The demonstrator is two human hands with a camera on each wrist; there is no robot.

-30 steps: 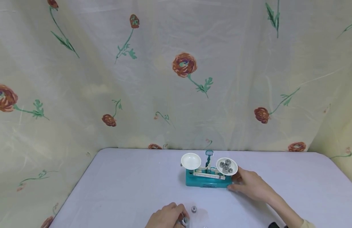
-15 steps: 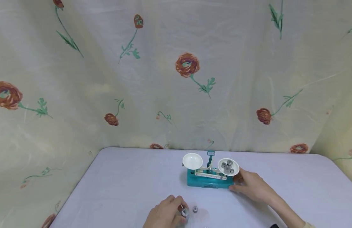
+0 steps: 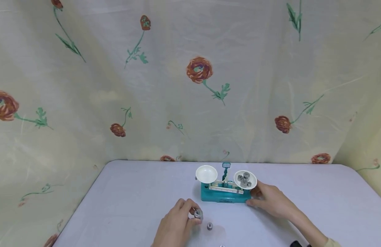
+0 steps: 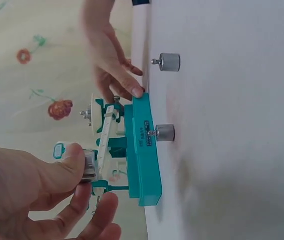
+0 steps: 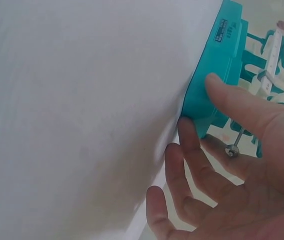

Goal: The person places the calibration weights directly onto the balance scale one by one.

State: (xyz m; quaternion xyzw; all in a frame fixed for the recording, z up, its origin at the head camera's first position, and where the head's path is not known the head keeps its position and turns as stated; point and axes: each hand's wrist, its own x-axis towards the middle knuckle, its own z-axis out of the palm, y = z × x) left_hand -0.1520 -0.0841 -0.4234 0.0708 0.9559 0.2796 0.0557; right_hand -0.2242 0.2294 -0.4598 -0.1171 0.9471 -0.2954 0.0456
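Observation:
A teal balance scale (image 3: 225, 197) with two white pans stands at the table's far side. Several metal weights (image 3: 244, 182) sit in its right pan (image 3: 254, 181); nothing lies in the left pan (image 3: 206, 174). My left hand (image 3: 175, 224) pinches a larger cylindrical weight (image 3: 198, 214) between thumb and fingers, above the table in front of the scale. In the left wrist view this weight (image 4: 89, 166) is partly covered by the thumb. At the scale's right end, my right hand (image 3: 274, 201) grips the base (image 5: 217, 65), thumb on the front face and fingertips at the end.
A small knobbed weight (image 3: 209, 226) stands on the table (image 3: 131, 206) right of my left hand. Another weight (image 4: 170, 62) appears in the left wrist view, barely showing at the head view's bottom edge. A flowered curtain (image 3: 240, 103) hangs behind the table.
My left hand has moved forward, toward the scale, carrying the weight with it. My right hand has stayed at the scale's right end.

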